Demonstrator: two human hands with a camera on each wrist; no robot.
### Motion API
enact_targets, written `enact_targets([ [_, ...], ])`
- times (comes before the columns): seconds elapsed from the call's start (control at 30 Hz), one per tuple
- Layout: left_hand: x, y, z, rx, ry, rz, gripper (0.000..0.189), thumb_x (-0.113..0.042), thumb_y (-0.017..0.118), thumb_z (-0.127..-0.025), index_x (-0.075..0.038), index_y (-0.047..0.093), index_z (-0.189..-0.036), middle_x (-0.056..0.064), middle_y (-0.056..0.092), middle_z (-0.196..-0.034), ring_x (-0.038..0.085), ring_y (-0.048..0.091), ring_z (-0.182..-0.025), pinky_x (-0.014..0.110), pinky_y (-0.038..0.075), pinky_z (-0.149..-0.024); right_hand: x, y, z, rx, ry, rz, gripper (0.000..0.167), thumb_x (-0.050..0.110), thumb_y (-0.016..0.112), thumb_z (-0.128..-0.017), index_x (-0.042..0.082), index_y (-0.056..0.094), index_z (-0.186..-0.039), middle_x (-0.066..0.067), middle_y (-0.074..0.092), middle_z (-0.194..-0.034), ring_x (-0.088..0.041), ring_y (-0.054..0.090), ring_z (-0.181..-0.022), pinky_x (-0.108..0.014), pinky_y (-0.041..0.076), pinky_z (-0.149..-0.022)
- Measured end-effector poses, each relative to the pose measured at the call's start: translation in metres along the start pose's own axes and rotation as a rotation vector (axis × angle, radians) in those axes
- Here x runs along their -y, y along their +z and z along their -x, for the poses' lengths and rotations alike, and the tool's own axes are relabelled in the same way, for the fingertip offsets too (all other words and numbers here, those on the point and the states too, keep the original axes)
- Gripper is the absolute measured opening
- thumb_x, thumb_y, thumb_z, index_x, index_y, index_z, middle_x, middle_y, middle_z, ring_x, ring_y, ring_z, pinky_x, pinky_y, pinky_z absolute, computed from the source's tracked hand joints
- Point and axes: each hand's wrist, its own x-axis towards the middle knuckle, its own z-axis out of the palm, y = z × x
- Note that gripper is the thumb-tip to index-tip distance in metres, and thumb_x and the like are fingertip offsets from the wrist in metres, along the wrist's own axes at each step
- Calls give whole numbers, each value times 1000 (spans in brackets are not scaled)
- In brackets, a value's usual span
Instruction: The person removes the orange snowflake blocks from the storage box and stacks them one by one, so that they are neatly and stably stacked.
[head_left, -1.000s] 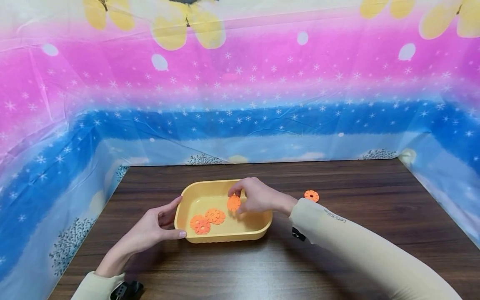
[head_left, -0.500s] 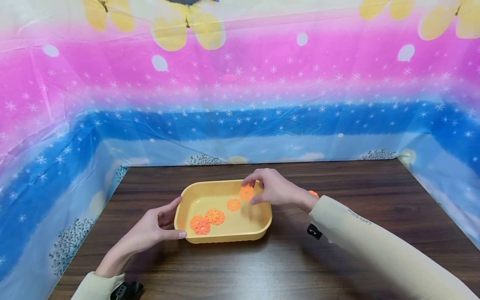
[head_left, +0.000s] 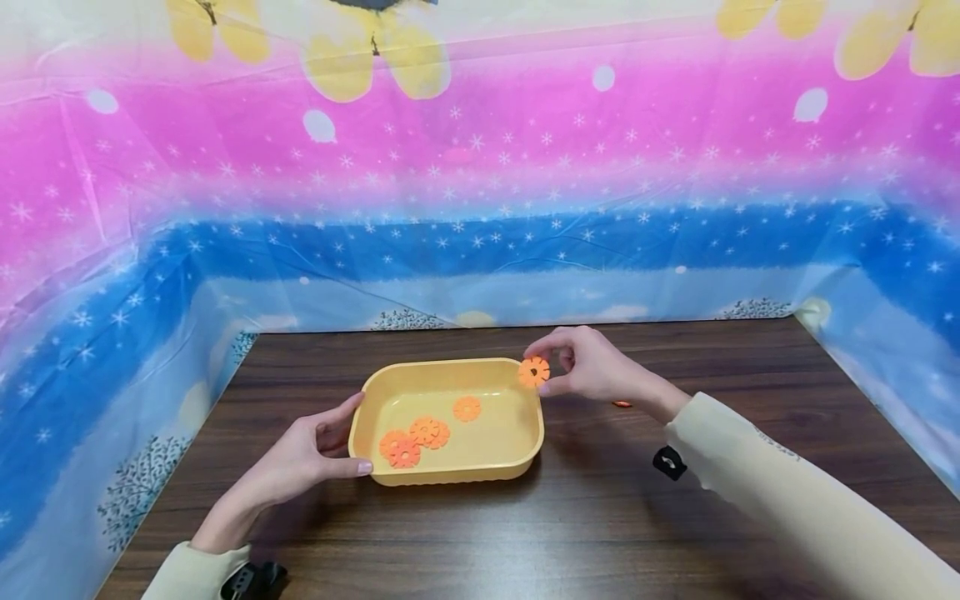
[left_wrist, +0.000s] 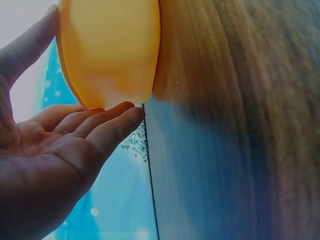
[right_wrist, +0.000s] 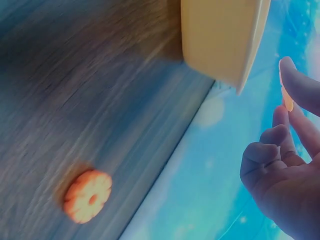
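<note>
Pinching an orange disc (head_left: 527, 377) edgewise in its fingers, probably for control, the right hand (head_left: 588, 367) is near the right end of the yellow tray (head_left: 495, 437). The left hand (head_left: 300, 458) grips its left end, likely steadying it; loose discs (head_left: 461, 410) lie inside, another disc (right_wrist: 85, 195) on the desk (head_left: 450, 537).

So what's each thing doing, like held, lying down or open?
Yellow tray: upright, open-topped
Left hand: holding the tray's left end
Right hand: pinching a disc
Pinched orange disc: held up
Lone disc in the tray: lying flat
Clustered discs: lying overlapped
Disc outside the tray: lying on the table
</note>
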Motion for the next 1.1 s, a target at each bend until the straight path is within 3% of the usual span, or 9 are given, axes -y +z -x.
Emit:
enact_targets([
  [0.3, -2, 0, 1, -4, -28, 8, 93, -17, 79, -74, -14, 23, -148, 8, 25, -149, 27, 37, -128, 32, 47, -87, -27, -16, 18, -35, -9, -10, 45, 37, 81, -69, 26, 67, -109, -3, 58, -86, -19, 44, -56, -28, 37, -51],
  [0.7, -3, 1, 0, -4, -16, 5, 93, -16, 79, -74, -14, 22, -148, 10, 26, -149, 28, 38, -127, 32, 48, -87, -64, -27, 42, -55, 96, -76, 42, 27, 81, -71, 25, 67, -110, -20, 51, -84, -24, 40, -57, -27, 33, -43],
  [0.9, -4, 2, 1, 5, 7, 27, 93, -15, 78, -74, -11, 22, -148, 12, 25, -149, 28, 36, -128, 30, 47, -88, -87, -30, 51, -81, 133, -80, 43, 26, 82, -70, 26, 67, -110, -15, 49, -77, -21, 39, -54, -27, 33, -43],
  [1.1, -5, 2, 1, -3, -20, 20, 95, -18, 80, -73, -12, 22, -148, 10, 25, -149, 27, 36, -128, 31, 46, -90, -107, -34, 59, -88, 163, -79, 45, 27, 83, -69, 23, 67, -110, -11, 52, -81, -18, 37, -52, -27, 34, -44],
])
